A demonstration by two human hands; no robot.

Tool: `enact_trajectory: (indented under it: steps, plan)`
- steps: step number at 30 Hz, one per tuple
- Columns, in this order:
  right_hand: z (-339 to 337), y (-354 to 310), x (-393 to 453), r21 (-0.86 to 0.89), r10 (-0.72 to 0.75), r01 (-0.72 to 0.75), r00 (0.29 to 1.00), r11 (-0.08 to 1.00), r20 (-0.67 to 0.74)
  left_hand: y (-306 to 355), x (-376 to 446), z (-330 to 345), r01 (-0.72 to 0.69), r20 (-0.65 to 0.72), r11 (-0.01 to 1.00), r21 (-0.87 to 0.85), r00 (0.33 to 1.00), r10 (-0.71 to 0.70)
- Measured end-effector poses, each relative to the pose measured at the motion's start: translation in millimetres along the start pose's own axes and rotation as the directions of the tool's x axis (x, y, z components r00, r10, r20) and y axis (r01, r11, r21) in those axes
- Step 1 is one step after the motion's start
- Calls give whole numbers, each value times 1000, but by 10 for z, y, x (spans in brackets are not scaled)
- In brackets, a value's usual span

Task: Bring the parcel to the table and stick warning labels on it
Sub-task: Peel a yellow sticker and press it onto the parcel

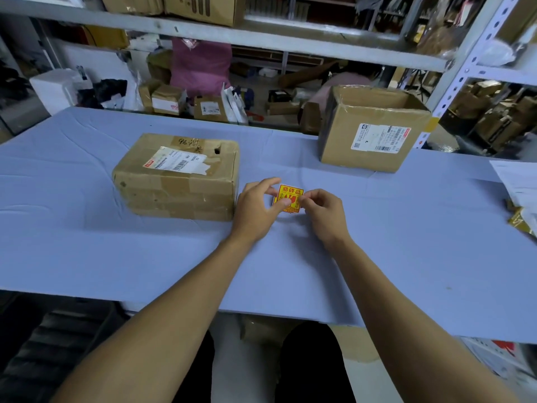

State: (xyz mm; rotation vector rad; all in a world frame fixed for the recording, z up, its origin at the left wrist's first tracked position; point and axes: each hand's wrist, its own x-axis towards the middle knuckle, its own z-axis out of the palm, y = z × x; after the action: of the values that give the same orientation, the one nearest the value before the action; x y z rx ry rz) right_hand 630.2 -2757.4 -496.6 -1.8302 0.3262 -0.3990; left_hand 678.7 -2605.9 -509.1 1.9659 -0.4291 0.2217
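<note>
Both hands pinch a yellow warning label (289,198) printed "易碎品": left hand (255,209), right hand (322,212). Taped parcel (177,177) lies left, long axis left-right, on the worktop (116,257).

Both forearms are bare with no sleeves in view, and dark trousers (313,370) cover the legs.

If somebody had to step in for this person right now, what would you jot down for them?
Left hand and right hand: both pinch the yellow warning label just above the table, apparently peeling it.
Taped parcel: flat on the table, left of the hands, shipping label up.
Done: parcel brought over.
Left: no warning label shows on it yet; stick them on.
</note>
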Motion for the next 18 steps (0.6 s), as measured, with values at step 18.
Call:
enact_trajectory:
  steps: [18]
  plan:
    - [1072, -248, -753, 23, -211, 213, 941, 977, 263, -274, -787, -1230, 236, -69, 929, -286, 962, -266]
